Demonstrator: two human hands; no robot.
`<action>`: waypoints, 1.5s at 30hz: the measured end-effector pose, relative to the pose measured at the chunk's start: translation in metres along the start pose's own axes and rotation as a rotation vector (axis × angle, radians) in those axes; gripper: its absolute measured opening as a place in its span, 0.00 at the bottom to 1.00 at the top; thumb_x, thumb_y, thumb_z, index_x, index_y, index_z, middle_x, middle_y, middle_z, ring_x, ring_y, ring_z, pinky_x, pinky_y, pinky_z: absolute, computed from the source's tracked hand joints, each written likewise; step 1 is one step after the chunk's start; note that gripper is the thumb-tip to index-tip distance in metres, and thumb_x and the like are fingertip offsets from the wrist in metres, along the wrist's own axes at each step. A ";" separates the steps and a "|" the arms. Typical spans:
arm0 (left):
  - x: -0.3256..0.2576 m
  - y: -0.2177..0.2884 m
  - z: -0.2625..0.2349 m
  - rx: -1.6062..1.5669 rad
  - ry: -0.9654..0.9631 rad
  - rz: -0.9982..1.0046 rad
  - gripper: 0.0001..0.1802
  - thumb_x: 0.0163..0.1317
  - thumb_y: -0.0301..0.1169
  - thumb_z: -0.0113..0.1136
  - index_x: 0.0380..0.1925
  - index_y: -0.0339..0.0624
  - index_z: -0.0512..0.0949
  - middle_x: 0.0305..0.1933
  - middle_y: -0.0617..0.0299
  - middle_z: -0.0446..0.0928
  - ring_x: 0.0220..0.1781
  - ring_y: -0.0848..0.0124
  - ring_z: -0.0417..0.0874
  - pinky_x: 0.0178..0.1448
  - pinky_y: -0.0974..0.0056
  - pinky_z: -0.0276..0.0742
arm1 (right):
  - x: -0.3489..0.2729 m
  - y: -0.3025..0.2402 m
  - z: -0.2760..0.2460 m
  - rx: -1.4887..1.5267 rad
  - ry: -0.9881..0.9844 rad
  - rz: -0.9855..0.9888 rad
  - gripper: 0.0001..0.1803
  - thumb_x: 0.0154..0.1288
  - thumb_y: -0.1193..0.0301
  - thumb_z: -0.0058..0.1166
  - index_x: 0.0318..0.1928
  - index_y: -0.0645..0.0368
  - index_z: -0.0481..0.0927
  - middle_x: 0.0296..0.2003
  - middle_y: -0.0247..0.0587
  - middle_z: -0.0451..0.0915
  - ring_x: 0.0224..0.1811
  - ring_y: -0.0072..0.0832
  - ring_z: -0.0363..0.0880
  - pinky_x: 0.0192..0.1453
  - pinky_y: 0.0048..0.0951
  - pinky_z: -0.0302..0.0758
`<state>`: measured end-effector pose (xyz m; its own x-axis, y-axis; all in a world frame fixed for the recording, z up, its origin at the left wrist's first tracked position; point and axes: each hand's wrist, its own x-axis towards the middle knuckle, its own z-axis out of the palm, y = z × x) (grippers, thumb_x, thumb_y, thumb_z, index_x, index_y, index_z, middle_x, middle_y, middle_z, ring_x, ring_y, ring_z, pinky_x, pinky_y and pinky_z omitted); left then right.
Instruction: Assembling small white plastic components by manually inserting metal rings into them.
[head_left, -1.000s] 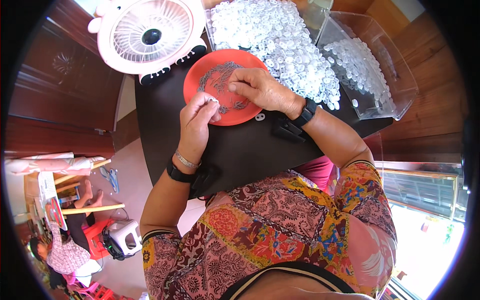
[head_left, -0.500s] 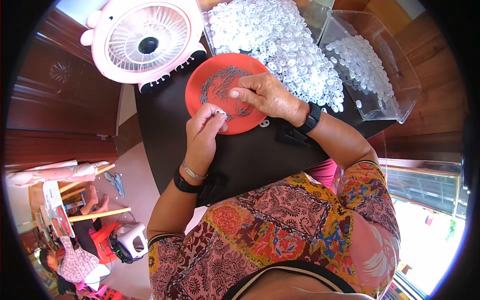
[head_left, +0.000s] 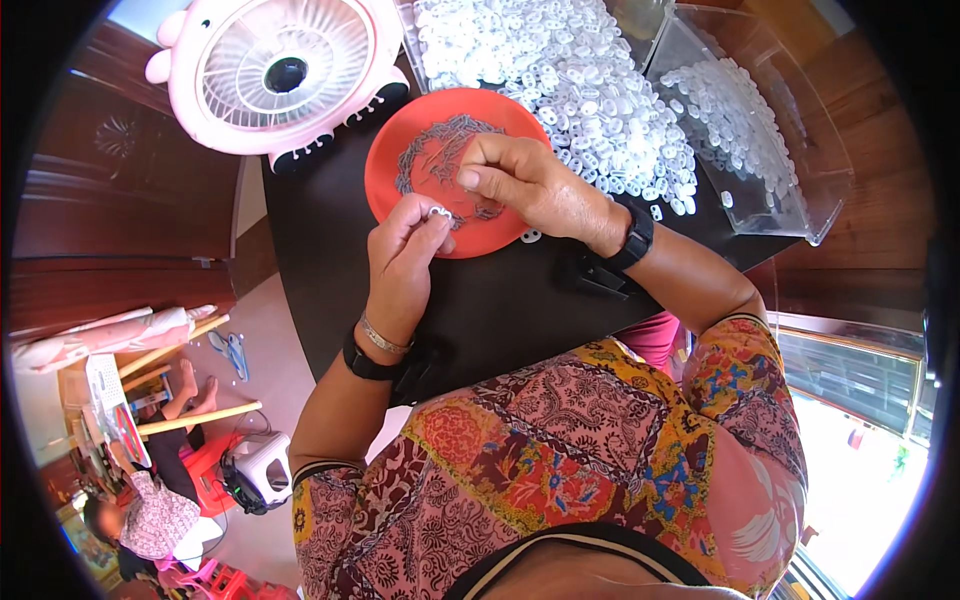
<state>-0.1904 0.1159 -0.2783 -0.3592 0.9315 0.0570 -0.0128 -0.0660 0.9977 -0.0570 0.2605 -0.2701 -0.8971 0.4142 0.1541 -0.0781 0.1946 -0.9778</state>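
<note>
Patterned sleeves are seen at the lower edge, forearms rising from them over a black table.

Left hand: a black band and a thin bracelet are worn at the wrist. A small white ring is pinched between thumb and fingertips, held over the near rim of the red plate.

Right hand: a black watch is worn at the wrist. The fingers are curled down onto the plate, tips touching or just above the dark bits; whether anything is gripped cannot be told.

Red plate: round, lying flat on the table, both hands above it. A loose heap of small dark metal bits is spread across its middle.

One stray white piece lies on the table just beside the plate's near edge, under the right wrist.

White pile: many small white plastic pieces are heaped beyond the plate, touching its far rim.

Clear box: set to the right, more white pieces inside.

Pink fan: stood at the far left of the table, grille facing up.
</note>
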 end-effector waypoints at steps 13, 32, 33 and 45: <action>0.003 -0.002 0.008 -0.031 -0.014 0.046 0.09 0.64 0.29 0.47 0.30 0.35 0.72 0.23 0.65 0.69 0.27 0.76 0.69 0.36 0.70 0.67 | -0.003 -0.003 0.018 0.204 0.062 -0.029 0.13 0.69 0.65 0.51 0.30 0.62 0.76 0.27 0.28 0.71 0.30 0.15 0.68 0.36 0.20 0.67; 0.002 -0.006 0.004 0.007 -0.023 0.054 0.08 0.63 0.27 0.51 0.25 0.37 0.69 0.22 0.68 0.68 0.24 0.81 0.65 0.29 0.73 0.62 | -0.003 -0.004 0.023 0.051 0.072 -0.032 0.13 0.69 0.66 0.52 0.30 0.62 0.75 0.25 0.27 0.70 0.29 0.14 0.65 0.33 0.20 0.65; 0.001 -0.007 0.004 0.007 -0.022 0.053 0.08 0.63 0.27 0.51 0.25 0.37 0.69 0.22 0.68 0.68 0.24 0.81 0.65 0.29 0.73 0.62 | -0.002 -0.002 0.024 -0.019 0.083 -0.044 0.12 0.69 0.67 0.52 0.30 0.62 0.75 0.26 0.28 0.71 0.29 0.14 0.65 0.33 0.20 0.66; 0.003 -0.004 0.013 0.082 0.003 0.064 0.08 0.62 0.29 0.49 0.28 0.36 0.72 0.23 0.66 0.68 0.26 0.79 0.67 0.33 0.72 0.63 | -0.010 -0.010 0.018 -0.302 0.175 -0.184 0.10 0.65 0.71 0.55 0.27 0.61 0.73 0.20 0.38 0.70 0.23 0.22 0.68 0.27 0.26 0.66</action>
<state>-0.1789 0.1241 -0.2818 -0.3596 0.9253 0.1205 0.0865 -0.0955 0.9917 -0.0546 0.2385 -0.2647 -0.7904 0.4881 0.3702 -0.0754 0.5221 -0.8496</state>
